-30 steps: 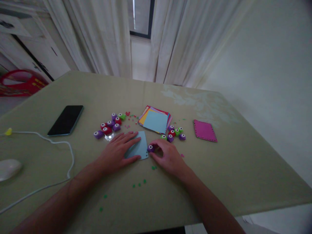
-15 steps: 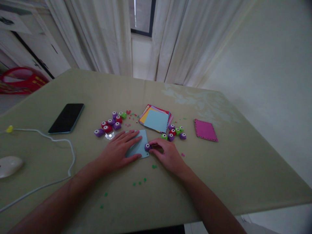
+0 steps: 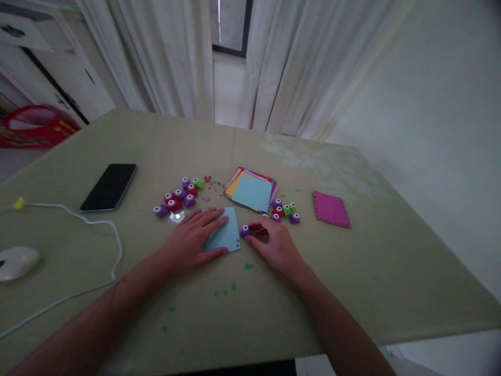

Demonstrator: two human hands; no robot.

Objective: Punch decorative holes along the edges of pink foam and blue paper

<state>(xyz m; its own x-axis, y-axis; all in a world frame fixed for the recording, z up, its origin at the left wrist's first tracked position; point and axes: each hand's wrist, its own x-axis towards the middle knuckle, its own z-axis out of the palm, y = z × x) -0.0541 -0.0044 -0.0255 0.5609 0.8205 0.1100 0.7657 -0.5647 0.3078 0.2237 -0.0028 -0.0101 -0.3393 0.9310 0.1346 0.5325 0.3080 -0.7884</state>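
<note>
My left hand (image 3: 195,237) lies flat with fingers spread on a light blue sheet of paper (image 3: 232,227), pressing it to the table. Dark holes (image 3: 237,244) show near the sheet's lower right corner. Between thumb and fingertips, my right hand (image 3: 276,245) pinches a small purple craft punch (image 3: 245,230) with a white-and-black button on top. This punch sits just right of the sheet's edge, apart from it. Behind my right hand stand several more purple, red and green punches (image 3: 277,211).
Further punches (image 3: 180,194) cluster left of the sheet beside a clear round piece (image 3: 177,216). Behind lies a stack of coloured paper (image 3: 252,192); a magenta square with a punched border (image 3: 332,209) is at right. Green paper bits (image 3: 225,292), a phone (image 3: 109,187), mouse (image 3: 19,262) and white cable (image 3: 117,240) surround.
My right hand has drawn the purple punch rightward off the sheet's edge, exposing another hole above the one near the corner. My left hand stays in place on the sheet.
</note>
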